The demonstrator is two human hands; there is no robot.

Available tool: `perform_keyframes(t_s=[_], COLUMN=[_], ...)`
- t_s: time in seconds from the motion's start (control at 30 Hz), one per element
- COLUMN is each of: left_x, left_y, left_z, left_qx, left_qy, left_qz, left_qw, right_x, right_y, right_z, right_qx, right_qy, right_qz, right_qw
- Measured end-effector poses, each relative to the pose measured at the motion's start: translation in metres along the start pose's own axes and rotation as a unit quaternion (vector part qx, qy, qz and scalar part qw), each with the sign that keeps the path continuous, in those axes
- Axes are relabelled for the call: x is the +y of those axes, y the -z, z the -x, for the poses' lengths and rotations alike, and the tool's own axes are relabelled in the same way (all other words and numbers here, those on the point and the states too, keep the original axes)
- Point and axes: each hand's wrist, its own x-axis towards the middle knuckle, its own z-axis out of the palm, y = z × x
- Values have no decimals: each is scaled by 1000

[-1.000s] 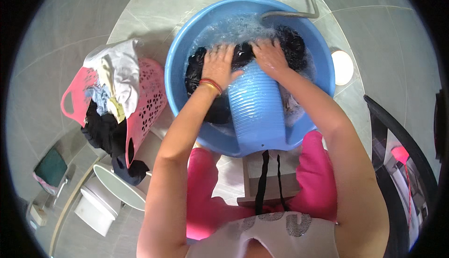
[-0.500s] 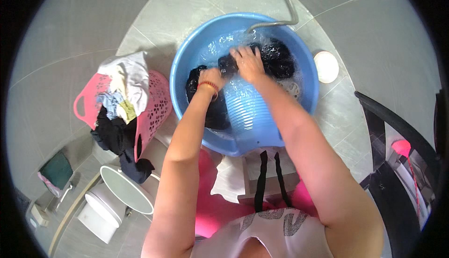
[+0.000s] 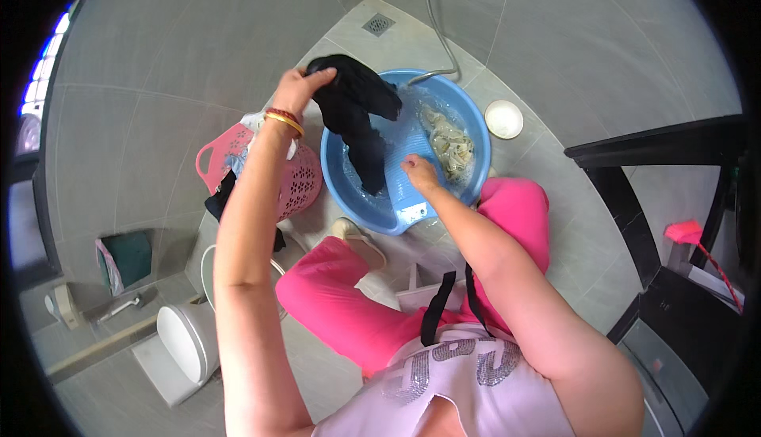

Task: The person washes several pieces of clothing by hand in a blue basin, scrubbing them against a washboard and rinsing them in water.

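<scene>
My left hand (image 3: 296,92) is raised above the far left rim of the blue basin (image 3: 330,174), with its fingers closed on a wet black garment (image 3: 346,96). Two long dark parts of it, like legs or sleeves, hang over the basin's left half. Over the ribbed blue washboard (image 3: 406,136) is my right hand (image 3: 420,172), its fingers curled in and nothing visible in them. Pale, yellowish-white cloth (image 3: 449,145) lies in the water on the basin's right side.
Left of the basin stands a pink perforated basket (image 3: 301,183) with clothes. A grey hose (image 3: 441,41) reaches the basin's far rim. A white bowl (image 3: 504,119) sits to the right. At the lower left is a white toilet (image 3: 181,343). A floor drain (image 3: 378,24) lies beyond.
My left hand has lifted the black garment up and left out of the water. My right hand has come nearer, over the washboard, away from the dark cloth. The view has shifted.
</scene>
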Motion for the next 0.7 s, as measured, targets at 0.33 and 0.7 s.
perform_keyframes(t_s=[0.33,0.7], left_x=[107,-191], left_y=[13,-147], left_z=[84,194], left_qx=[191,73], left_qy=[-31,175], left_qz=[47,-160], left_qw=[980,969], right_x=[-84,-29], right_y=[19,10], right_z=[65,138], right_qx=[-195,-235], right_qy=[-48,-263], right_qz=[-339,-712], right_qw=[919,607])
